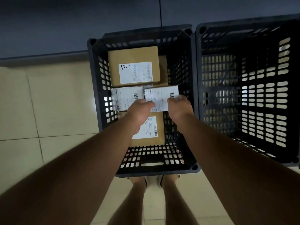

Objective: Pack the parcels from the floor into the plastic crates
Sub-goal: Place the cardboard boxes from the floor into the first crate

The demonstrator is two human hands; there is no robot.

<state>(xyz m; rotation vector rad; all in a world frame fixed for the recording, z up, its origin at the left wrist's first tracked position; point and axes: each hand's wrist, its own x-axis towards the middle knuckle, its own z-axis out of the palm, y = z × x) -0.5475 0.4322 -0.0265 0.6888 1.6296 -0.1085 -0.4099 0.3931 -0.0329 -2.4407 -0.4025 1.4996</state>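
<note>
A black slotted plastic crate [97, 88] stands on the floor below me. Inside it, a large brown box [129, 57] with a white label lies at the far end and another brown box [159, 127] at the near end. Between them sit two small white-labelled parcels side by side, the left parcel [123, 97] and the right parcel [162, 95]. My left hand [139, 113] and my right hand [180, 108] both grip the right parcel by its near edge, inside the crate.
A second black crate [243, 98], with nothing visible inside, stands touching the first on its right. Beige floor tiles [53, 101] spread to the left. A dark wall [81, 21] runs behind the crates. My legs and feet are just behind the near crate wall.
</note>
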